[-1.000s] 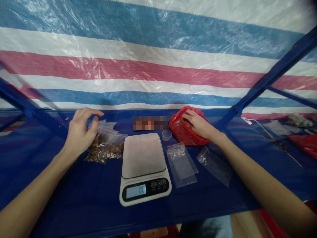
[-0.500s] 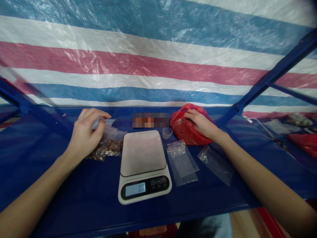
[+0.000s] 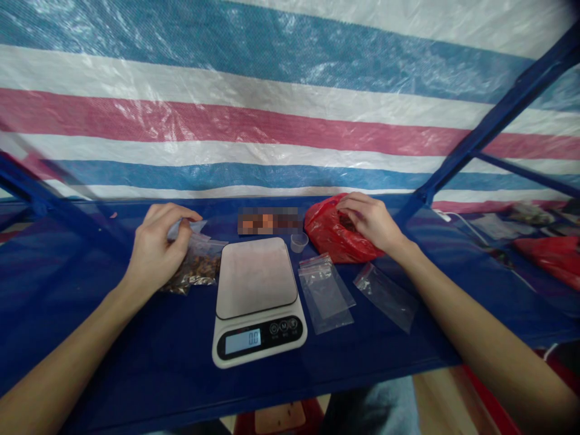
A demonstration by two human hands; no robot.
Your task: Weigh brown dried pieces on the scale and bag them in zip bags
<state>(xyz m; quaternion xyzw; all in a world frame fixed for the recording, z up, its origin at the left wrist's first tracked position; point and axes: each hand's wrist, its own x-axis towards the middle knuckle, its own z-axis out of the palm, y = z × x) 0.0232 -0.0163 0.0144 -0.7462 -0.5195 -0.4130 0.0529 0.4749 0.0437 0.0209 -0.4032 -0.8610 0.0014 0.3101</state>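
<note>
Red plastic is crinkling around the open mouth of a bag [image 3: 328,241], which is sitting at the back of the blue table [image 3: 149,362], right of the scale [image 3: 258,278]. Dark brown bits are showing in its opening. The right hand [image 3: 371,220] is bending over that mouth with its fingers curled inward; their tips are hiding from view, so I cannot tell whether they are pinching anything. On the other side, the left hand [image 3: 158,238] is arching beside the filled clear packets [image 3: 203,266], its thumb and forefinger making a loose curve around some see-through plastic. Whether they are gripping it, I cannot tell. Those packets are lying just left of the scale, holding brownish pieces. The scale's screen [image 3: 243,341] is reading 0.0. A small clear cup [image 3: 299,243] is standing between the scale and the red bag. Nearer the front, two flat clear packets [image 3: 324,296] are overlapping just right of the scale, and another flat packet [image 3: 387,297] is lying farther right, near the right forearm. Behind everything, a striped sheet [image 3: 272,121] is hanging.
</note>
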